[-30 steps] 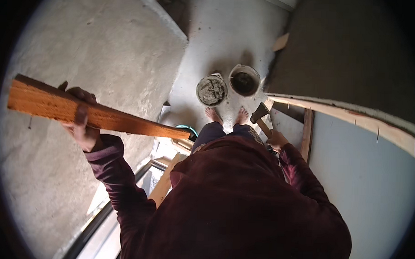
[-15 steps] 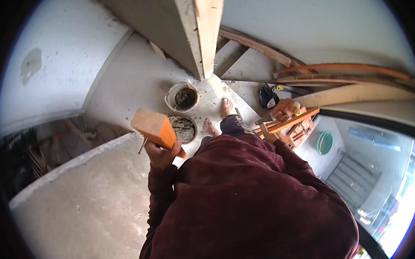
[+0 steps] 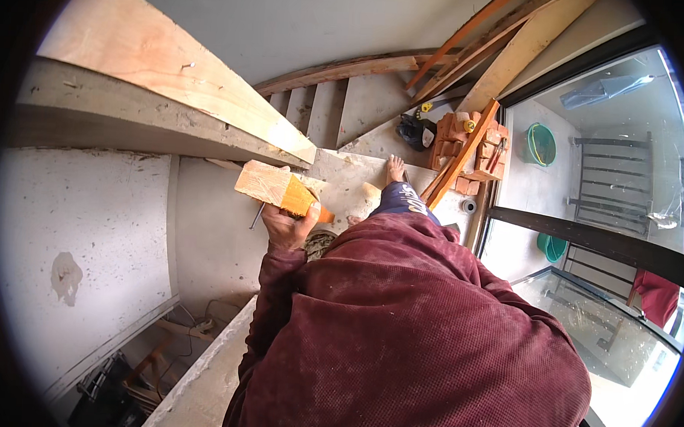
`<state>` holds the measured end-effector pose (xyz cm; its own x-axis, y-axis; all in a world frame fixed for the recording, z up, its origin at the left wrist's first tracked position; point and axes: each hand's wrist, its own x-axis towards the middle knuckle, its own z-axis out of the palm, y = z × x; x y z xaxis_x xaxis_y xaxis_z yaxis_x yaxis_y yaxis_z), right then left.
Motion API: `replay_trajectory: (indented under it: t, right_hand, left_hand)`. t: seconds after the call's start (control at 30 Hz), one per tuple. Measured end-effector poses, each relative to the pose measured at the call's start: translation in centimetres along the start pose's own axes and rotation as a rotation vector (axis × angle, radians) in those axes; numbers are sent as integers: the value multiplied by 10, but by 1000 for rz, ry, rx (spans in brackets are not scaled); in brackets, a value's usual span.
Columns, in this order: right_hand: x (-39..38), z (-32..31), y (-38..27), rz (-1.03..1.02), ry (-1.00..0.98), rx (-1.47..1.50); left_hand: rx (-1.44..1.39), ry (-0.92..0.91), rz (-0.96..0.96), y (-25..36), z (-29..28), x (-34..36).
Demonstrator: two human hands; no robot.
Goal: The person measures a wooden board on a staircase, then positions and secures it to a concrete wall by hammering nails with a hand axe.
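My left hand point(image 3: 285, 228) is closed around a short, thick block of orange-brown wood point(image 3: 266, 182), its pale sawn end tilted up and to the left. A long nail point(image 3: 257, 216) sticks out beside my fingers, under the block; I cannot tell whether it is pinched against the wood or driven into it. Just beyond the block is the end of a ledge faced with a pale plank point(image 3: 174, 72), from which a couple of nails protrude. My right arm, in a maroon sleeve point(image 3: 498, 287), runs down at the right, and its hand is hidden behind my shirt.
Stacked red bricks point(image 3: 446, 153) stand ahead on the right, with an orange wooden bar point(image 3: 464, 154) across them. A black bag point(image 3: 415, 132) lies beside them. Stairs point(image 3: 327, 111) and leaning boards point(image 3: 487, 38) are behind. A mortar bucket point(image 3: 318, 244) is partly hidden below my left hand.
My view has swung toward the right, so the ledge and plank now lie at the left. My left hand keeps hold of the wood block. The right hand, visible before, is now hidden.
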<state>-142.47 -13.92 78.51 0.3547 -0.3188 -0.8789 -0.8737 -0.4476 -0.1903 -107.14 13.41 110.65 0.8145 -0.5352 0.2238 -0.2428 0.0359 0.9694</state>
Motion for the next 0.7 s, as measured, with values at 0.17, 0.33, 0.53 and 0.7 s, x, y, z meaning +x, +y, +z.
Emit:
replay_trajectory:
  t: [0.17,0.33,0.53,0.7]
  right_hand:
    - [42,8,7,-5,2,131]
    - [176,67,153,10,-56,497]
    - [82,-106,-40,-59,18,160]
    - [108,-131,-34,-246,56,-58]
  left_hand:
    - [-103,-22,-47,-8,18,29]
    - [-173,-106,-119,-22,43,89]
    - [159,-67,76,-20,67,127]
    - [-32,52,-20,-32,100,178]
